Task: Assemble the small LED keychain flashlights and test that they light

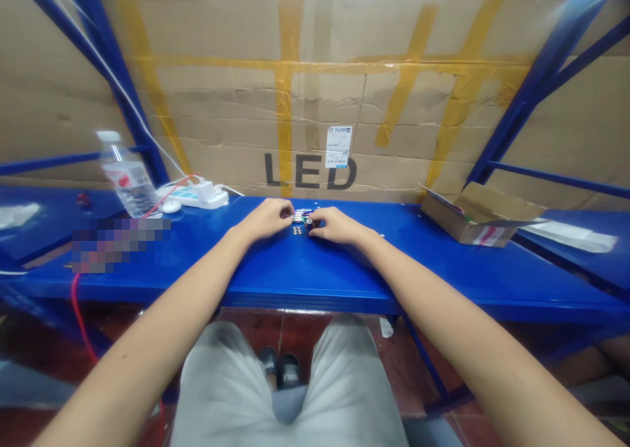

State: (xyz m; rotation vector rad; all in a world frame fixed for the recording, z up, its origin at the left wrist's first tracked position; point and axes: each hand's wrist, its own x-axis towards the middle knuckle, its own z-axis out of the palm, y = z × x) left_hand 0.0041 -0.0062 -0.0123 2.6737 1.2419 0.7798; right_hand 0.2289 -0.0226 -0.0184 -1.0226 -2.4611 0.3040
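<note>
Strip of small shiny parts (300, 215) sits between the two hands, over the far side of the blue desk (305, 270); its long axis seems to run side to side, from one hand towards the other. The left hand (268, 217) reaches its left end, thumb and finger drawn narrow — whether they grip it, I cannot tell; the right hand (335, 225) is bent narrow around a small dark round piece (309, 224) at the strip's right end, and is the nearer to that piece; a firm pinch there cannot be made out. Tiny metal bits (296, 231) lie just beside, on the person's side of the strip.
</note>
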